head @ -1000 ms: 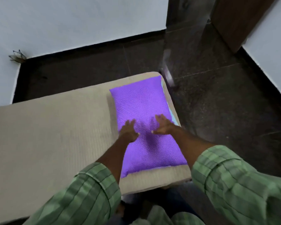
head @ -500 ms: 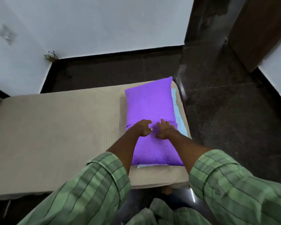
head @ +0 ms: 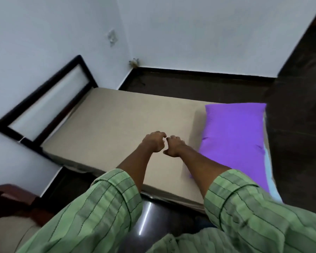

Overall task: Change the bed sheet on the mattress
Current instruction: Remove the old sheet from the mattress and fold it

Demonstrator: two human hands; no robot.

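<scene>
**Bare mattress, sheet waiting under the pillow**

My left hand point(head: 154, 141) and right hand point(head: 173, 147) hang close together over the mattress point(head: 117, 125), just beside the purple pillow point(head: 233, 137). The fingers of both are loosely curled and hold nothing. The mattress is bare, so I judge the old sheet is off and the fresh one not yet spread. A pale blue folded cloth point(head: 269, 170), probably that sheet, lies under the pillow, showing along the pillow's far side from my hands and at its near end. The pillow sits at one end of the mattress, well apart from the dark headboard frame point(head: 44, 106) at the other, which leaves the middle free for spreading.
</scene>
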